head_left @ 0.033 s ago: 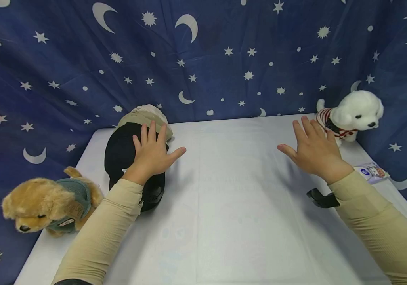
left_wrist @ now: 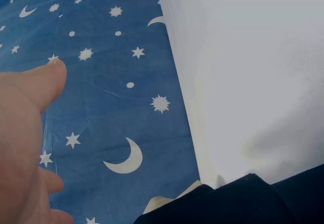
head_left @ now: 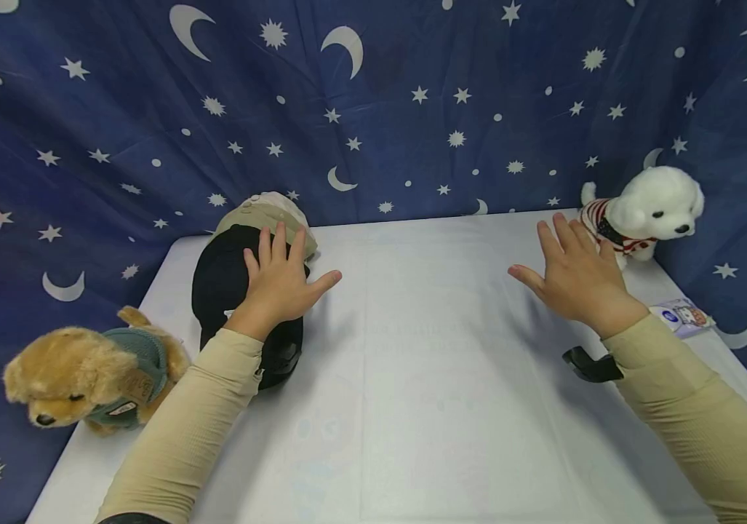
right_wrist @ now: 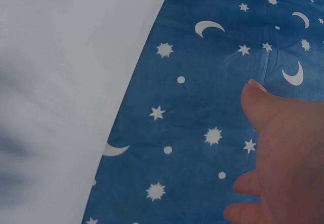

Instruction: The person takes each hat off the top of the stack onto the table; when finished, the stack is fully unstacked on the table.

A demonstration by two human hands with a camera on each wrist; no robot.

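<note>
My left hand (head_left: pixel 275 287), fingers spread and straight, hovers over a black cap (head_left: pixel 219 280) and overlaps it in the head view. Behind that cap lies a beige cap (head_left: pixel 245 215), with a paler one partly showing at its back. Nothing is in the left hand. On the right, my right hand (head_left: pixel 579 280) is held out with its fingers extended, also holding nothing. It is nearest to a white plush dog (head_left: pixel 654 204) in a red-striped top. In the left wrist view, the dark cap (left_wrist: pixel 238 204) fills the bottom edge below the thumb.
A tan plush dog (head_left: pixel 78 364) in a green-grey top sits at the table's left edge. By the right edge lies a small purple-and-white packet (head_left: pixel 684 316), partly behind the right wrist. A blue star-and-moon curtain (head_left: pixel 399 109) borders the white table (head_left: pixel 425 407).
</note>
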